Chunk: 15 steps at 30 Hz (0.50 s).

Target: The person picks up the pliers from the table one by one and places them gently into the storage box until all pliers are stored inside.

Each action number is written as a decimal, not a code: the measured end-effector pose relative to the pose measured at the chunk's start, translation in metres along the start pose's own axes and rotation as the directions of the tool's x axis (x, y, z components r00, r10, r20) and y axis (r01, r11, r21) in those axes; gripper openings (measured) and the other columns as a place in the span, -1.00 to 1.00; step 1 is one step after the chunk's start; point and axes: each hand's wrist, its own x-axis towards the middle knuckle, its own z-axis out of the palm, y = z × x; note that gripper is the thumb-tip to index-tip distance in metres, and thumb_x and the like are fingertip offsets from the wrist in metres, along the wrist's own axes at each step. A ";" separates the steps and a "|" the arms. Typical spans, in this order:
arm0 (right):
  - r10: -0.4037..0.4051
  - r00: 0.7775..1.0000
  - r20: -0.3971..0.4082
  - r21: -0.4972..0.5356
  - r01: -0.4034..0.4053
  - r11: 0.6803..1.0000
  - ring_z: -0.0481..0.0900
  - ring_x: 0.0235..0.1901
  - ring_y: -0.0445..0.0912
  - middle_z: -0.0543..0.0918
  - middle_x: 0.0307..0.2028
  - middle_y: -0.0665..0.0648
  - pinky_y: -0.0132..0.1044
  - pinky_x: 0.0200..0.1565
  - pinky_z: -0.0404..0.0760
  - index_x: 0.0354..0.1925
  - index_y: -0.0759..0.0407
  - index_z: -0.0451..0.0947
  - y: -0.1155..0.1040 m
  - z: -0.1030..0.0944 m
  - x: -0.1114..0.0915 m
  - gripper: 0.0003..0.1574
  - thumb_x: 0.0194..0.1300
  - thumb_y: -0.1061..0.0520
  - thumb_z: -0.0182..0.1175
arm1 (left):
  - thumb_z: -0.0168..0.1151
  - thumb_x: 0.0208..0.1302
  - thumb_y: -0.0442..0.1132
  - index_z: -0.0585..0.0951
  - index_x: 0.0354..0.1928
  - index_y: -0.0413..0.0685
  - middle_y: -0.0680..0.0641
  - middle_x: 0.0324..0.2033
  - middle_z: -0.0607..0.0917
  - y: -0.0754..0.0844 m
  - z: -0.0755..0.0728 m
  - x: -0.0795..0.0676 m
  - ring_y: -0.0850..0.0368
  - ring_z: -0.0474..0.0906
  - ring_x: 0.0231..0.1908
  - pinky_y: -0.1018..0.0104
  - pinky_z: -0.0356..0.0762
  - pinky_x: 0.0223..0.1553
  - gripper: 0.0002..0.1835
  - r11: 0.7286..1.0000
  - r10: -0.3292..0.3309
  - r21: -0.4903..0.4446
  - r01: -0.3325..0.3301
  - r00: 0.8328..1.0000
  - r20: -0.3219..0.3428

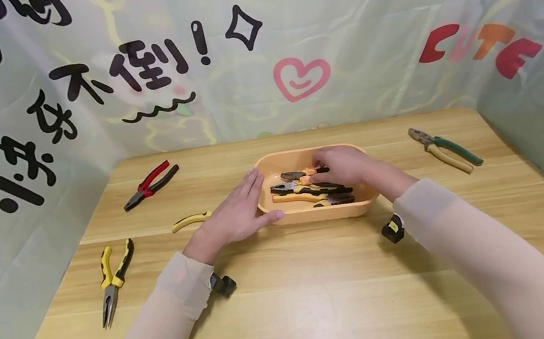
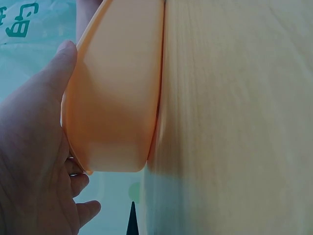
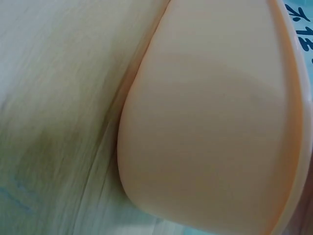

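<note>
A pale orange plastic bin [image 1: 323, 214] holds several pliers, among them one with yellow-and-black handles [image 1: 307, 188]. My left hand [image 1: 238, 208] rests against the bin's left end, fingers straight along the rim and thumb at the front edge. In the left wrist view that hand [image 2: 36, 127] lies along the rim of the bin [image 2: 117, 88]. My right hand [image 1: 344, 166] reaches in over the back right, thumb and fingers about the handles of pliers [image 1: 293, 175] with a dark head. The right wrist view shows only the outer wall of the bin [image 3: 205, 122], the hand hidden.
Red-and-black pliers [image 1: 149, 185] lie at the back left, yellow-and-black long-nose pliers [image 1: 114, 283] at the left. A yellow handle [image 1: 189, 222] shows beside my left hand. Green-and-tan pliers [image 1: 445, 149] lie at the back right. A printed curtain [image 1: 360, 17] hangs behind the wooden table [image 1: 307, 313].
</note>
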 end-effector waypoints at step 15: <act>0.012 0.999 -0.033 0.069 -0.010 0.998 0.56 0.01 0.09 0.59 0.02 0.18 0.05 0.07 0.50 0.07 0.17 0.51 0.004 -0.007 -0.020 -0.44 0.37 -0.23 0.17 | -0.39 0.21 0.61 -0.19 0.54 -0.21 -0.12 0.53 -0.32 0.000 0.000 0.001 0.04 -0.40 0.49 0.16 -0.21 0.45 0.18 1.000 -0.001 0.000 0.001 1.000 -0.001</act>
